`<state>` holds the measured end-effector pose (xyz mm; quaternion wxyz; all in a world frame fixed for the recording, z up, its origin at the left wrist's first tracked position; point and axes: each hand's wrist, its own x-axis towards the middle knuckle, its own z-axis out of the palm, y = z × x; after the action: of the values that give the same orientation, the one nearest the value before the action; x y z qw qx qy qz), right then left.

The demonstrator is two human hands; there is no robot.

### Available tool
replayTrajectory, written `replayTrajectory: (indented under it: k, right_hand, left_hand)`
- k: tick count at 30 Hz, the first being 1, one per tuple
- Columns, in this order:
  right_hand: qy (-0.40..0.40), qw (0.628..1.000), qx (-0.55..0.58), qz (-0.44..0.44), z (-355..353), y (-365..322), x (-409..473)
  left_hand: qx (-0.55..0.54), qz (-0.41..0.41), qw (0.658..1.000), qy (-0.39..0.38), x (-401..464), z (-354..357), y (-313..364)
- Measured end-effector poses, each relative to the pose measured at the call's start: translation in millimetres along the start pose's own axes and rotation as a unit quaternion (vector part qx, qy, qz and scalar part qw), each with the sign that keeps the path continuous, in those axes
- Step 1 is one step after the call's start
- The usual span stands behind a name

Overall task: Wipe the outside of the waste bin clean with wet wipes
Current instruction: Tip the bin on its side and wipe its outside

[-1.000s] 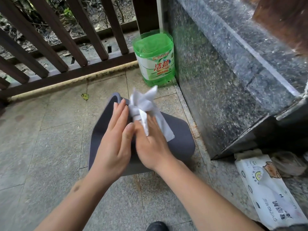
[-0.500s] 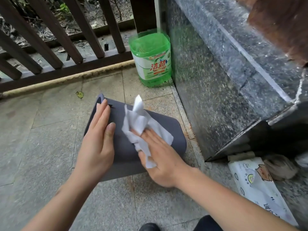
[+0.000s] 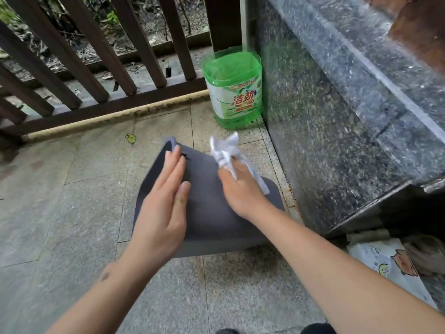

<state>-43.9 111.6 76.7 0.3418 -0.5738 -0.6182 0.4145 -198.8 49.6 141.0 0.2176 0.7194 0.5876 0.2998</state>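
The wiping step is under way. The waste bin (image 3: 207, 208), dark grey, lies on its side on the tiled floor (image 3: 72, 213), one broad wall facing up, just beside the stone cabinet (image 3: 337, 141). The left hand (image 3: 163, 208) rests flat on that wall near its left edge, fingers (image 3: 172, 162) straight and together, holding nothing and steadying the bin. The right hand (image 3: 240, 189) presses a bunched white wet wipe (image 3: 225, 150) against the wall near the bin's far edge; the wipe is caught among its fingers and sticks out beyond the fingertips, with a loose tail running back along the right side of the hand. Just how those fingers curl on the wipe is blurred.

Judging by this, only the upward wall is being cleaned, so much of the outside is probably left. The next move calls for drawing the wipe back toward the wrist side in an even stroke while the left palm keeps the bin from sliding, then rolling the bin to bring another wall up.

Compared with half a second ago, the right hand has pushed the wipe forward from the middle of the wall to its far edge. The left hand has stayed flat in much the same place on the bin. A second ago the two hands were close together at the wipe.

Beyond the fingertips stands a green detergent bottle (image 3: 233, 92) by the railing (image 3: 96, 75); a pack of wipes (image 3: 385, 266) lies well off behind the right forearm.
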Motion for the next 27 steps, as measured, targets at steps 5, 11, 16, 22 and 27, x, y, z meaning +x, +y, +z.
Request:
replayTrajectory:
  k: [5,11,16,22,27]
  right_hand:
    - [-0.015,0.991,0.037,-0.125,20.3,-45.4,-7.5]
    - [-0.064,0.98,0.116,-0.148,14.4,-40.4,-53.7]
    - [-0.066,0.982,0.085,-0.157,15.3,-23.9,-98.7]
    - [-0.003,0.998,0.038,-0.049,-8.2,26.5,-91.8]
    - [0.043,0.983,0.019,0.178,-20.9,70.7,-56.0]
  left_hand:
    - [-0.038,0.007,0.999,0.007,1.3,6.8,4.2]
    - [-0.048,-0.023,0.998,0.023,7.7,5.7,-0.6]
    - [-0.03,-0.008,0.999,0.009,8.3,8.2,0.3]
    - [-0.02,-0.018,0.999,0.02,14.0,4.9,-2.1]
    - [-0.014,-0.013,1.0,0.021,18.9,8.2,0.1]
